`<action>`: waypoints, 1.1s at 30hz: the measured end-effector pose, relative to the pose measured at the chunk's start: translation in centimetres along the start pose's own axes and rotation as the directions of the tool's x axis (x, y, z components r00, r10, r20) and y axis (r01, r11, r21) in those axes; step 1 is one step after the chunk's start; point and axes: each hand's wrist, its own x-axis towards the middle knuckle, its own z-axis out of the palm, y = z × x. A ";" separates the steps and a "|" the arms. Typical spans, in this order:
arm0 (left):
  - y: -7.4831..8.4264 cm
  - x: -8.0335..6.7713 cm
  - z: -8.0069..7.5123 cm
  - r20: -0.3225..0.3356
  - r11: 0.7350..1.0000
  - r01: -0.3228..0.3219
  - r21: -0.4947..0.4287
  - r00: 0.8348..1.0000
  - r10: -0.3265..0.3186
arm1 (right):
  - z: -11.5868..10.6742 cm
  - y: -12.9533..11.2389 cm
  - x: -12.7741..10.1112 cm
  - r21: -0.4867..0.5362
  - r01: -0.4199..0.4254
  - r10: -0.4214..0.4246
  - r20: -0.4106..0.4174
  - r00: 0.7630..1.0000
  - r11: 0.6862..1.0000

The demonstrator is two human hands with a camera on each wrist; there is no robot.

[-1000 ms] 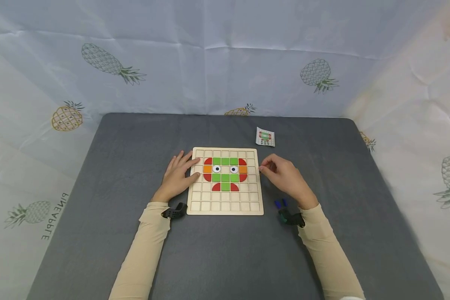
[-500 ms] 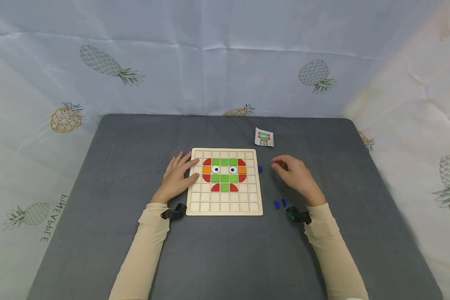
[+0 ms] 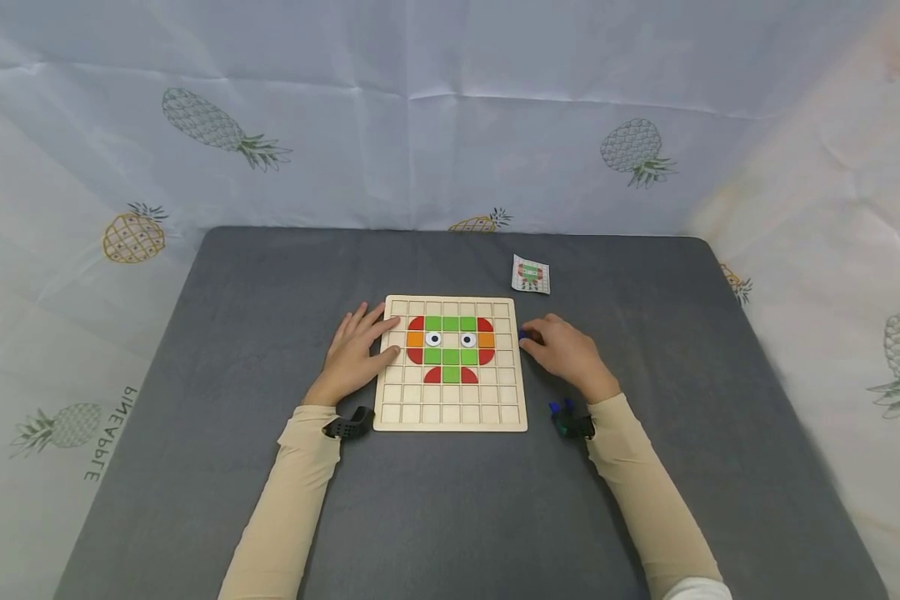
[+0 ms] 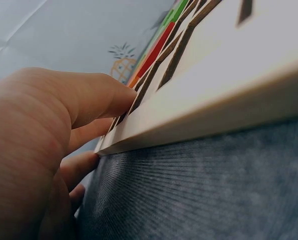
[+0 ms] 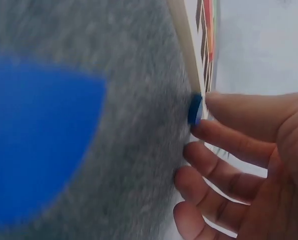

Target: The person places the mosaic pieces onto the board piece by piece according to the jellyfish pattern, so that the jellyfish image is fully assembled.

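Note:
A wooden grid board [image 3: 450, 412] lies on the table, bearing green, red and orange tiles and two googly eyes [image 3: 432, 339]. My left hand [image 3: 351, 358] rests over its left edge, thumb and fingers spread; in the left wrist view the thumb touches the board's surface. By the right edge, my right hand [image 3: 566, 350] has thumb and forefinger at a small blue tile [image 5: 195, 109], which they pinch against the board's side. The other fingers of that hand are loosely bent. Two more blue tiles [image 3: 554, 407] lie on the table by the right wrist, partly hidden by the wrist camera.
Behind the board at the right lies a small picture card [image 3: 531, 274] with a similar coloured pattern. The grey table [image 3: 285, 275] reaches back to a pineapple-print cloth [image 3: 450, 150]. A large blurred blue tile [image 5: 38, 140] fills the near left of the right wrist view.
My right hand draws away rightwards from the blue tile at the board's edge, then comes back and takes it between thumb and forefinger. The left hand and board stay put.

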 end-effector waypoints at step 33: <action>0.0 0.1 0.1 -0.001 1.000 0.009 0.003 1.000 -0.009 | 1.0 -5.8 -2.6 0.258 0.232 -0.245 0.019 0.969 0.938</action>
